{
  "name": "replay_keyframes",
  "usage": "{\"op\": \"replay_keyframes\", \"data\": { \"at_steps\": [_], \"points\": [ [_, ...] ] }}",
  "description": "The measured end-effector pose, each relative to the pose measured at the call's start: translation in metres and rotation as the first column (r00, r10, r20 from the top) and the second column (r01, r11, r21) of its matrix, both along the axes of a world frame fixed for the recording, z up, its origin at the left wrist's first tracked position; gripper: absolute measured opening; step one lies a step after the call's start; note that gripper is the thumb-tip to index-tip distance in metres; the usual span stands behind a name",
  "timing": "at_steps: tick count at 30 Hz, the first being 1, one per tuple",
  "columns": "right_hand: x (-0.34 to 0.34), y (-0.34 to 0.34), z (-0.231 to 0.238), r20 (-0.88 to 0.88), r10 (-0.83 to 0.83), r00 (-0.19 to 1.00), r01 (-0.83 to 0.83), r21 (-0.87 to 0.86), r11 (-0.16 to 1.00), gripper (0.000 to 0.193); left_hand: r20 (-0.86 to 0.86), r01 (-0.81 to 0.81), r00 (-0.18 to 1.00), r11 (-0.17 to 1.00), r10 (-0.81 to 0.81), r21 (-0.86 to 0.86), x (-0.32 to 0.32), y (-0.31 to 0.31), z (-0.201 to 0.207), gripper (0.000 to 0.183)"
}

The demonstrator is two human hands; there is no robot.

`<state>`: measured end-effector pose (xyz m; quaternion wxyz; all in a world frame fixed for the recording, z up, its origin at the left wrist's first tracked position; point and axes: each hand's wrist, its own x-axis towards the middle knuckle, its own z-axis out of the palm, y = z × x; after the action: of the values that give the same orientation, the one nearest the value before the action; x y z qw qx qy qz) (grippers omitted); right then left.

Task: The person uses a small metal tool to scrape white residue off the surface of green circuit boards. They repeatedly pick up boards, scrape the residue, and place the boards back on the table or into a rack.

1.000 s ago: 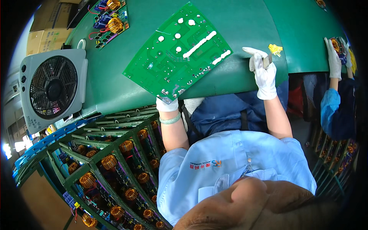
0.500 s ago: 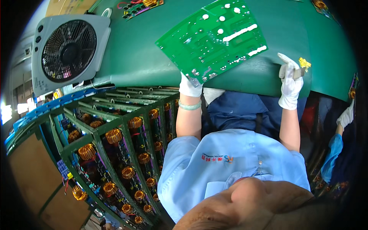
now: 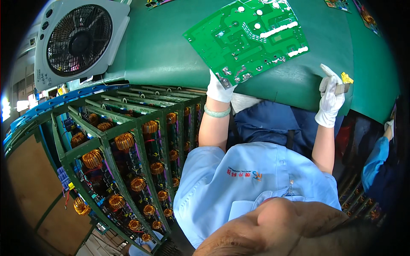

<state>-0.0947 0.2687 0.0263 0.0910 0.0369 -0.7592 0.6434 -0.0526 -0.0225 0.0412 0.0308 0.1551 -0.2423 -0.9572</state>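
Note:
My gloved left hand point(image 3: 220, 89) holds a large green circuit board point(image 3: 252, 47) by its near left corner. Its fingers are hidden beneath the board, which is tilted over the table with its solder side up. White patches and strips mark the board's right half. To the right of the board and apart from it, my gloved right hand point(image 3: 331, 98) is closed around a short grey-brown piece with a crumpled yellow tip point(image 3: 346, 78). One finger of that hand points up and away from the grip. What kind of tool this piece is I cannot make out.
A green-covered table point(image 3: 158, 55) lies under both hands. On its left stands a grey box fan point(image 3: 79, 40). A green metal rack point(image 3: 141, 136) of boards with copper coils fills the lower left. Other boards point(image 3: 339, 4) lie at the far edge. A co-worker's blue sleeve point(image 3: 376, 158) shows at right.
The whole view has shifted slightly. The board and both hands sit a little further right in it, with the same holds. The co-worker's gloved hand at right has moved toward the edge.

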Motion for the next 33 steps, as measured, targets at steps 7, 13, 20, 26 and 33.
{"op": "replay_keyframes", "data": {
  "at_steps": [7, 13, 20, 26, 33],
  "points": [
    [-0.001, 0.003, -0.013, -0.034, -0.024, 0.999, 0.022, -0.063, 0.998, 0.044, 0.007, -0.009, 1.0, 1.0, 0.009, 0.006, 0.002, -0.001, 0.001, 0.042],
    [0.0, 0.001, -0.011, -0.029, -0.03, 0.999, 0.028, -0.07, 0.997, 0.044, 0.009, -0.011, 1.0, 1.0, 0.011, 0.008, -0.001, 0.002, 0.0, 0.043],
    [-0.001, 0.002, -0.003, -0.04, 0.022, 0.999, -0.022, -0.003, 1.0, 0.046, 0.017, -0.019, 1.0, 1.0, 0.019, 0.015, 0.0, 0.004, 0.0, 0.043],
    [-0.003, 0.0, -0.006, -0.079, 0.024, 0.997, -0.026, -0.024, 0.999, 0.046, 0.022, -0.018, 1.0, 1.0, 0.017, 0.024, 0.001, 0.006, 0.002, 0.043],
    [0.003, 0.005, 0.007, -0.032, 0.197, 0.98, -0.198, -0.033, 0.98, 0.042, 0.022, -0.021, 1.0, 0.999, 0.02, 0.026, 0.003, 0.008, 0.004, 0.043]
  ]
}}
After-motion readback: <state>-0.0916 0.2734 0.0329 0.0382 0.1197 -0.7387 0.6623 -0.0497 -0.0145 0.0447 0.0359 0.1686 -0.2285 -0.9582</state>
